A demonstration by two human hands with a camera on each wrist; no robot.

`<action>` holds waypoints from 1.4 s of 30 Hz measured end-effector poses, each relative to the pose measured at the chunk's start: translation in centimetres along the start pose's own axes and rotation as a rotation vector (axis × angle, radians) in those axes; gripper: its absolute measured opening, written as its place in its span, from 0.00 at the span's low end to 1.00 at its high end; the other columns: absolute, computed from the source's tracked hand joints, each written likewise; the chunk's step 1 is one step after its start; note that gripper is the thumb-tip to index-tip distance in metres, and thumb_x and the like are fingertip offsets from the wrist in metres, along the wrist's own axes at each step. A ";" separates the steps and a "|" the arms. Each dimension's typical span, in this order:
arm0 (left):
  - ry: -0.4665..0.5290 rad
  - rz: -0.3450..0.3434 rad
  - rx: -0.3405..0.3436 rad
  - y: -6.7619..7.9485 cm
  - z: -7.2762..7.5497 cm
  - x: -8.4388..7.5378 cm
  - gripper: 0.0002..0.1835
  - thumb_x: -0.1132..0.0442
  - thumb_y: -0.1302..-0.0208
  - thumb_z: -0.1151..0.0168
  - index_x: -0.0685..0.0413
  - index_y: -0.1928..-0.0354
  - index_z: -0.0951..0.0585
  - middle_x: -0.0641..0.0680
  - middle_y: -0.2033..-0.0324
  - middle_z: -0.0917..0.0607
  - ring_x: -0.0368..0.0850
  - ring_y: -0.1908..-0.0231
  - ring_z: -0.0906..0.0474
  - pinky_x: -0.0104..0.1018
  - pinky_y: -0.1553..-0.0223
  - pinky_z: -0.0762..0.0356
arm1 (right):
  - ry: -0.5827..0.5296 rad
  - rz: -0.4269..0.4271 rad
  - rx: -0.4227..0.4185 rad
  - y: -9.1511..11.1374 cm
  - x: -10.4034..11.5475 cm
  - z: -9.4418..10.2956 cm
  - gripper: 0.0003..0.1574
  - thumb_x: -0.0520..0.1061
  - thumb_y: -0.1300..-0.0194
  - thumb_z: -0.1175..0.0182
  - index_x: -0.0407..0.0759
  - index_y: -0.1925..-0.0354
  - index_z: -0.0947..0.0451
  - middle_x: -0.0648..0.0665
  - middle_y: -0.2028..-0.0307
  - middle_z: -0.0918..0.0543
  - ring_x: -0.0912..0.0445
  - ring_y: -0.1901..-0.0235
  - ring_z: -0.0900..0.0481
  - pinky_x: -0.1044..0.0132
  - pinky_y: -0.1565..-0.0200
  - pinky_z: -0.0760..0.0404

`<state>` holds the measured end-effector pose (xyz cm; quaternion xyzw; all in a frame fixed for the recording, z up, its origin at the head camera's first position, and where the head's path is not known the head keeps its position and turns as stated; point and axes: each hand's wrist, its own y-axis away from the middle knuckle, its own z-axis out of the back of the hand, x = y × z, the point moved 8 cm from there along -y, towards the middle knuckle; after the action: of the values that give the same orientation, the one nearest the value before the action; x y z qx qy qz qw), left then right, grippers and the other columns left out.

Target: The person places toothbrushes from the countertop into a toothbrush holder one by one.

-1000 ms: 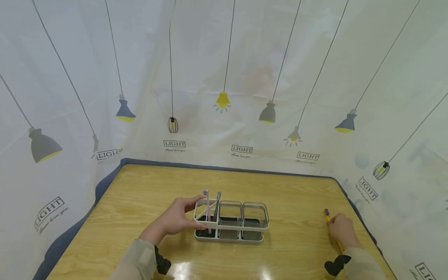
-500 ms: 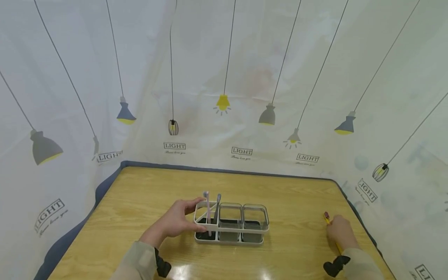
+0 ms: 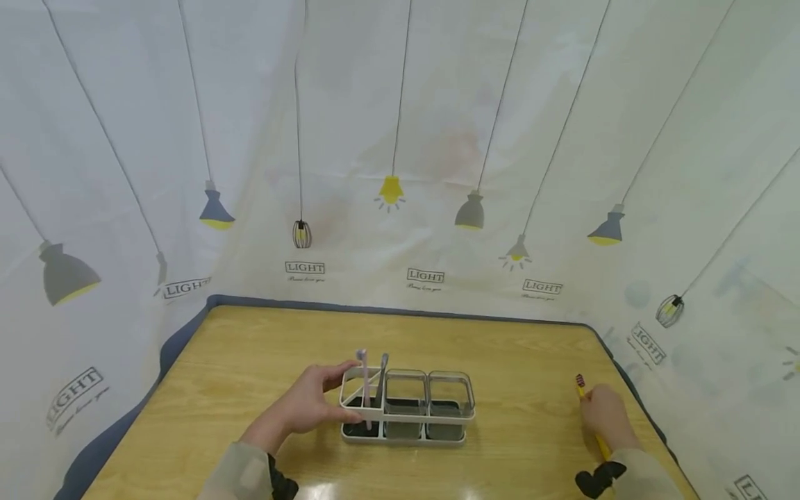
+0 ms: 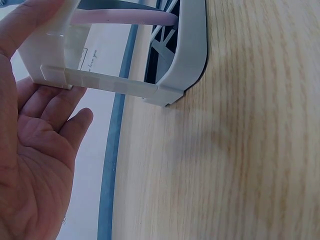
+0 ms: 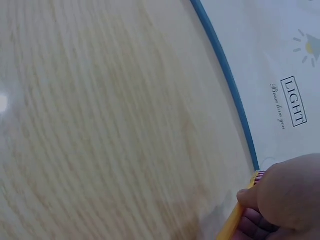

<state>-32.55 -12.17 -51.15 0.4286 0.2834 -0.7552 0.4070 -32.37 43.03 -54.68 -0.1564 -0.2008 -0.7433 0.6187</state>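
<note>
A white toothbrush holder (image 3: 425, 419) with several compartments stands on the wooden table. My left hand (image 3: 309, 401) grips its left end, thumb at the front and fingers at the back of the upper rim; the left wrist view shows this hand (image 4: 42, 130) around the rim. Upright in the left compartments are a pink toothbrush (image 3: 365, 382) and a dark grey toothbrush (image 3: 380, 382). Two clear cups (image 3: 450, 392) fill the middle and right slots. Off to the right, my right hand (image 3: 607, 417) pinches a yellow toothbrush (image 5: 231, 225), its bristled head pointing away from me.
The wooden table (image 3: 500, 361) has a blue-grey edge (image 3: 400, 310) at the back and sides. Behind it hangs a white curtain (image 3: 350, 139) printed with lamps and lettering. A stretch of bare tabletop lies between the holder and my right hand.
Both hands keep their holds, and the holder stays in place on the table. The head view has shifted slightly, with the scene a little lower and further left.
</note>
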 end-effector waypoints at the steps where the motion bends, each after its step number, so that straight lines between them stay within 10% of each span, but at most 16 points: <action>1: 0.003 -0.009 -0.003 0.0 0.0 -0.1 0.52 0.48 0.48 0.14 0.59 0.23 0.28 0.62 0.26 0.29 0.63 0.29 0.29 0.54 0.30 0.31 | -0.005 0.009 -0.011 -0.1 0.1 0.2 0.16 0.33 0.29 0.52 0.23 0.70 0.24 0.40 0.75 0.25 0.49 0.75 0.27 0.60 0.74 0.27; 14: -0.016 0.002 0.007 0.2 -0.2 0.1 0.54 0.45 0.48 0.15 0.55 0.22 0.29 0.60 0.26 0.28 0.60 0.29 0.28 0.53 0.30 0.29 | -0.042 0.039 -0.239 0.5 2.9 4.0 0.21 0.36 0.23 0.49 0.14 0.48 0.24 0.19 0.53 0.19 0.26 0.52 0.20 0.35 0.49 0.19; 42: 0.004 -0.004 0.004 0.2 -0.1 0.1 0.52 0.48 0.47 0.14 0.55 0.22 0.29 0.60 0.26 0.29 0.63 0.28 0.31 0.57 0.29 0.32 | -0.268 0.167 -0.535 4.9 15.1 10.7 0.18 0.43 0.19 0.44 0.26 0.45 0.22 0.29 0.53 0.18 0.39 0.54 0.19 0.67 0.59 0.25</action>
<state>-32.36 -12.18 -51.29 0.4306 0.2836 -0.7555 0.4042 -30.54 34.59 -37.57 -0.4263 -0.0640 -0.6890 0.5827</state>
